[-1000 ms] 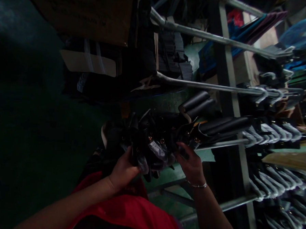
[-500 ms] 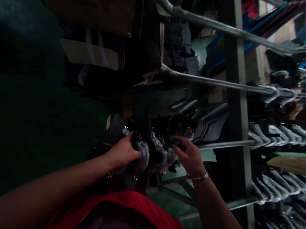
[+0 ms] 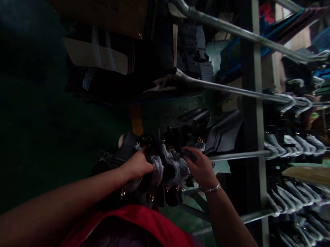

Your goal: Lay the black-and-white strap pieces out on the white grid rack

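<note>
A row of black handbags (image 3: 168, 193) with gold buckles hangs close together in front of me, their handles wrapped in clear plastic (image 3: 157, 171). My left hand (image 3: 139, 163) is closed around a handle at the left part of the row; the fingers are mostly hidden behind it. At the right part, my right hand (image 3: 200, 166) pinches a dark wrapped handle (image 3: 189, 154) between thumb and fingers. A metal rod (image 3: 237, 155) runs from the rack to the bags beside my right hand. Black bag bodies (image 3: 225, 132) stick out past the right hand.
The rack's upright post (image 3: 260, 123) stands to the right, with more wrapped-handle bags (image 3: 291, 198) on rods behind it. Upper rods (image 3: 216, 87) jut out ahead. Stacked dark pieces (image 3: 195, 47) and a cardboard box (image 3: 104, 13) lie beyond; green floor (image 3: 42, 139) at left.
My left hand has moved slightly right with the handles it holds, and the hands are a little closer together. The view has shifted slightly; both hands keep their grip.
</note>
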{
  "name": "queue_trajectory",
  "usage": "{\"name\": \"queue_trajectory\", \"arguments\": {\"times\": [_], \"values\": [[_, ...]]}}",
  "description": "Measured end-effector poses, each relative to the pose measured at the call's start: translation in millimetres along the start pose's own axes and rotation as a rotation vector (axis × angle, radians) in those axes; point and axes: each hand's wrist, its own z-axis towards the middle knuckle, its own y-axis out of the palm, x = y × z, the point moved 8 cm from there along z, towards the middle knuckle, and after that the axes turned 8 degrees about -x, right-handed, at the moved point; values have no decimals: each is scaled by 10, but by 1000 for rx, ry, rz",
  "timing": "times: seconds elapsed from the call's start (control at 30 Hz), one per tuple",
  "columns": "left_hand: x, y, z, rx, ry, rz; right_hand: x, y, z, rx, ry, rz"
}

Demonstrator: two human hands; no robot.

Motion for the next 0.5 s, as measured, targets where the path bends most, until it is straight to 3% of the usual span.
{"name": "queue_trajectory", "arguments": {"times": [0.13,0.23,0.33,0.5], "values": [[185,41,-339,79,110,101,8,8,-287,155,-38,133],[119,75,-520,132,176,315,72,23,-478,306,-25,145],[-47,72,-479,158,250,428,112,52,-576,429,-33,112],[-297,32,-311,220,319,354,140,94,-626,544,-47,130]]}}
